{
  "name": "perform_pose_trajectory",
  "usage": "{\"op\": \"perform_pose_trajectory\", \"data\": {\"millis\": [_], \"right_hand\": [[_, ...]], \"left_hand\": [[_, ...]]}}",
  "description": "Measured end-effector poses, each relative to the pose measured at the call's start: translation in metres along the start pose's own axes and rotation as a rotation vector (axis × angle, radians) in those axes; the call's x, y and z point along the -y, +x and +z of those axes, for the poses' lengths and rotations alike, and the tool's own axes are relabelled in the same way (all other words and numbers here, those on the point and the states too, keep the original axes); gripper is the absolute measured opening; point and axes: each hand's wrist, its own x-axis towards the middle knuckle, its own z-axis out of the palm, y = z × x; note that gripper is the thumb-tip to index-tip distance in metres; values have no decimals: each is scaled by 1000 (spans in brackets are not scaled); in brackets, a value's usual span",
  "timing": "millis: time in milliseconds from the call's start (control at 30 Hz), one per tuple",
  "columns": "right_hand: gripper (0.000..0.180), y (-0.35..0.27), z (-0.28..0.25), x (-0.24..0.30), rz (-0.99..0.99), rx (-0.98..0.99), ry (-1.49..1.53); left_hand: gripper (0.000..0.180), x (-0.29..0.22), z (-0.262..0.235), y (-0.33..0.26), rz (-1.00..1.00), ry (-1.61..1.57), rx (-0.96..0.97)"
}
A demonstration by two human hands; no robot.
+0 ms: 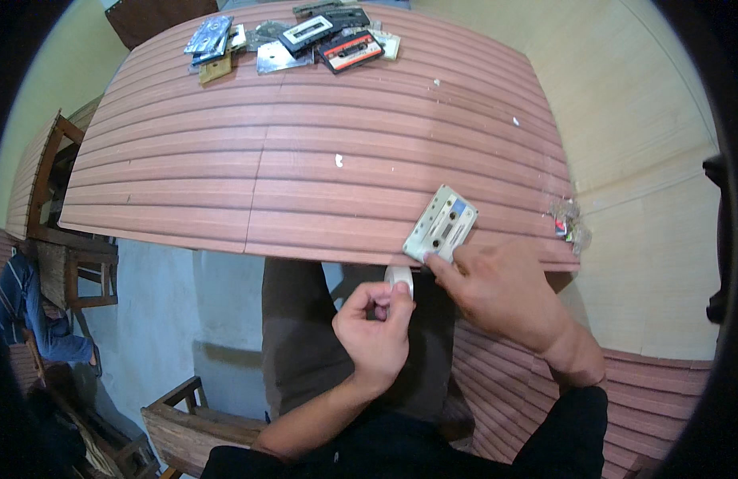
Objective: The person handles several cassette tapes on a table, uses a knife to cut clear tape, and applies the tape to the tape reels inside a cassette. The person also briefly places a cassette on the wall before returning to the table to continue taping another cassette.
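A pale cassette tape [442, 223] with a white and blue label lies tilted at the table's near edge. My right hand [501, 291] grips its lower corner, with one fingertip pressed on the shell and the other fingers curled at its right side. Just off the edge, below the cassette, my left hand [375, 327] is closed around a small white rounded object [398, 276] that looks like a roll of tape. Part of that object is hidden by the fingers.
Several cassettes lie heaped at the table's far side, among them a black one with a red label [351, 51] and a blue one [208, 34]. Crumpled clear plastic [567, 219] sits by the right edge. Paper scraps [339, 160] dot the table [169, 176]. Someone in blue sits far left.
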Motion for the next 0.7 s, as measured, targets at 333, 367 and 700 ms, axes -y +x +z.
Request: {"op": "perform_pose_trajectory", "data": {"millis": [333,367,700], "right_hand": [[32,1,-4,-24,-57,-11,129],[32,-4,-6,-26,-78,-59,160],[30,-57,-36,-69,214,-435,541]], "left_hand": [[12,-17,-23,-5,21,-97,29],[11,-20,-26,-4,64,-143,24],[20,-47,-59,54,447,306,-19]]}}
